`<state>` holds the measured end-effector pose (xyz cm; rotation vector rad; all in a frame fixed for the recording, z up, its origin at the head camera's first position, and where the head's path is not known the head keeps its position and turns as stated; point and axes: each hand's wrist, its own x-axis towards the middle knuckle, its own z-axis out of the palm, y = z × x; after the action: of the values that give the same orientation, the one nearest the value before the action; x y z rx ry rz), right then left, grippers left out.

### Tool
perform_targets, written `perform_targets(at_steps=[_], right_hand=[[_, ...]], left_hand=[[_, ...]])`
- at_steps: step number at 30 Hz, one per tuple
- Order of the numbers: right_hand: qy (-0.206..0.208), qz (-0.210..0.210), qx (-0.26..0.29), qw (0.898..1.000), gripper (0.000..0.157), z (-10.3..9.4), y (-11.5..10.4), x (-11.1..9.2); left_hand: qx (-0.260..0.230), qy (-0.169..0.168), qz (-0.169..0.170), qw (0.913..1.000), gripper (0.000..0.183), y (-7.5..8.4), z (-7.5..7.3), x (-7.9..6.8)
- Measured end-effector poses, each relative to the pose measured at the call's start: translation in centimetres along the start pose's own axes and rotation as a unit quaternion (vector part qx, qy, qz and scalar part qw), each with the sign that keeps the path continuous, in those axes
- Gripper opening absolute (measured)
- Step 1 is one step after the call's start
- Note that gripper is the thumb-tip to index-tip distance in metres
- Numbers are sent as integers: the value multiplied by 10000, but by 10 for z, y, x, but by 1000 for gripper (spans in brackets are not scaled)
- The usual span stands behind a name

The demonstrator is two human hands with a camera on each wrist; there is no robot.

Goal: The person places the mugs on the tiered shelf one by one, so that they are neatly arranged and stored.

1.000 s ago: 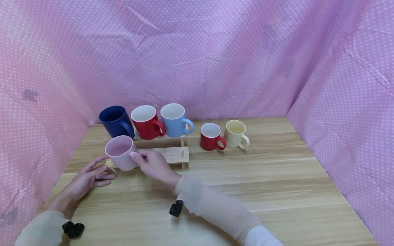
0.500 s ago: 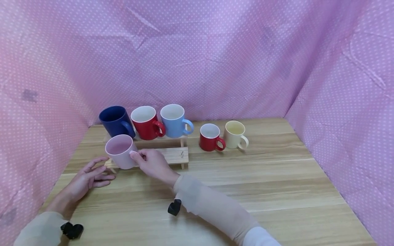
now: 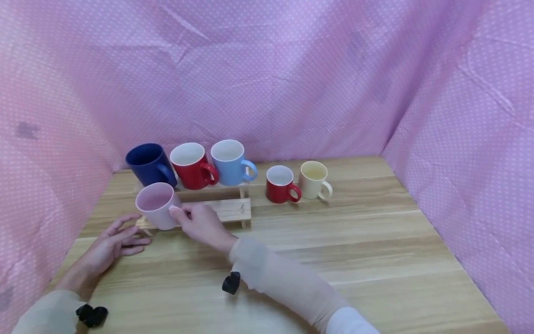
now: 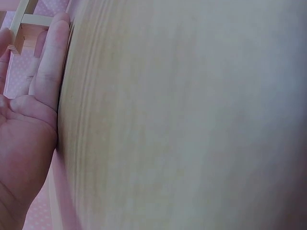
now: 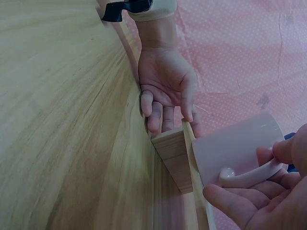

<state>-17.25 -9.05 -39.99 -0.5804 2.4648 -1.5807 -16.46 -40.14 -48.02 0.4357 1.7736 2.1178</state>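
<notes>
A pale pink mug (image 3: 160, 216) stands upright at the left end of the lower step of a small wooden rack (image 3: 233, 210). My right hand (image 3: 203, 224) grips its handle, thumb on top and fingers beneath, as the right wrist view shows. In that view the mug's base (image 5: 198, 163) is right against the step's board. My left hand (image 3: 109, 247) lies on its side on the table by the rack's left end, fingers loosely extended. Its thumb and fingertips are at the end of the rack, and it holds nothing.
On the rack's upper step stand a dark blue mug (image 3: 146, 169), a red mug (image 3: 192, 176) and a light blue mug (image 3: 228, 171). To the right on the wooden table (image 3: 354, 241) are a smaller red mug (image 3: 277, 192) and a cream mug (image 3: 309, 188). Pink dotted cloth (image 3: 267, 83) surrounds the table.
The head view has shifted slightly, so everything sits a little further left. Both hands stay in nearly the same place, the right one still gripping the pink mug's handle.
</notes>
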Motion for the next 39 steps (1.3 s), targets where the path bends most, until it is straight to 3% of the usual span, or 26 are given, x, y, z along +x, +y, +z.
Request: perform_targets(at_steps=[16, 24, 30, 39], right_hand=[[-194, 312, 144, 9992, 36, -3, 1, -2], [-208, 394, -321, 9985, 52, -4, -2, -3], [-250, 366, -393, 9982, 46, -6, -3, -2], [-460, 136, -33, 9988, 40, -34, 2, -12]], left_hand=[[-162, -171, 18, 9997, 43, -2, -1, 0], [-156, -152, 8, 9998, 44, 1, -1, -1], [-152, -158, 29, 9998, 44, 1, -2, -1], [-265, -191, 77, 9994, 44, 0, -2, -1]])
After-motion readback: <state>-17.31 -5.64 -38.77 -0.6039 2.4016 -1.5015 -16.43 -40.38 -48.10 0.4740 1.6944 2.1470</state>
